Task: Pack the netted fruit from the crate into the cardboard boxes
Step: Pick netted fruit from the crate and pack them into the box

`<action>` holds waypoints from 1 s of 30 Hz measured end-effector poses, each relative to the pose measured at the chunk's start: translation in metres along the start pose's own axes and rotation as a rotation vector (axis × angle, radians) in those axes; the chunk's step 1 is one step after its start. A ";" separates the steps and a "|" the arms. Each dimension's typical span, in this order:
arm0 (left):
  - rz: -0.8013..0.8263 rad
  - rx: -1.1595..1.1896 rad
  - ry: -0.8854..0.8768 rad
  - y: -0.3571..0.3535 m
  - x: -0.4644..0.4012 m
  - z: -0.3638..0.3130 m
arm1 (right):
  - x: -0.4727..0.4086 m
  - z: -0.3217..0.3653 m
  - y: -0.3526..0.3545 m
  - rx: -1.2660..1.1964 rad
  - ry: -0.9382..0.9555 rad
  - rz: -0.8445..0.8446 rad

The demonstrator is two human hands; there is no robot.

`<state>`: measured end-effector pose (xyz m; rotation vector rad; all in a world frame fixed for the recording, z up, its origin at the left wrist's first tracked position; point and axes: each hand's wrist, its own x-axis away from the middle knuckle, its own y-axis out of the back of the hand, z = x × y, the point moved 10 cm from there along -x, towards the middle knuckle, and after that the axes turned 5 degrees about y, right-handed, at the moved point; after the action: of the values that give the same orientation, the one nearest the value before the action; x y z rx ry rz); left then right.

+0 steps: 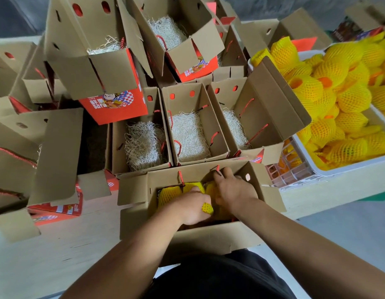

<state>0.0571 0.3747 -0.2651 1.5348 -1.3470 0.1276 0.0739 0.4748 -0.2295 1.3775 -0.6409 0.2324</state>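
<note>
Pale tabletop (47, 251) crowded with open cardboard boxes. At six o'clock I see both hands inside the nearest box (208, 236): left hand (192, 209) gripping a yellow netted fruit (207, 208), right hand (234, 190) pressing on packed fruit, fingers hidden. At two o'clock, a white crate (347, 167) heaped with netted fruit.

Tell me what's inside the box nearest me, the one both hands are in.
Yellow netted fruit lies in the nearest box. The left hand and right hand cover much of it, so the count and the box bottom stay hidden.
</note>
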 end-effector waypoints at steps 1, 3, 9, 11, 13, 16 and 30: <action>-0.036 0.009 -0.019 0.002 -0.001 -0.004 | 0.001 0.000 0.001 -0.006 0.004 0.011; -0.115 0.054 -0.043 0.004 -0.004 -0.012 | 0.007 -0.004 0.003 -0.040 0.004 0.047; -0.131 0.075 -0.071 0.005 -0.006 -0.018 | 0.020 -0.004 -0.019 0.069 0.124 0.337; -0.169 0.064 -0.034 0.015 -0.002 -0.004 | 0.015 -0.005 -0.033 0.107 0.135 0.383; -0.236 0.125 0.047 0.024 0.003 0.016 | 0.009 -0.007 -0.040 0.118 0.113 0.366; -0.161 0.061 0.165 0.010 -0.001 0.030 | 0.004 -0.003 -0.046 0.121 0.121 0.375; 0.007 -0.155 0.202 0.000 -0.010 0.040 | -0.004 0.042 -0.073 -0.182 0.248 0.530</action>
<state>0.0328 0.3524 -0.2891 1.3502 -1.1745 0.1736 0.0962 0.4207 -0.2900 0.9642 -0.7883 0.7385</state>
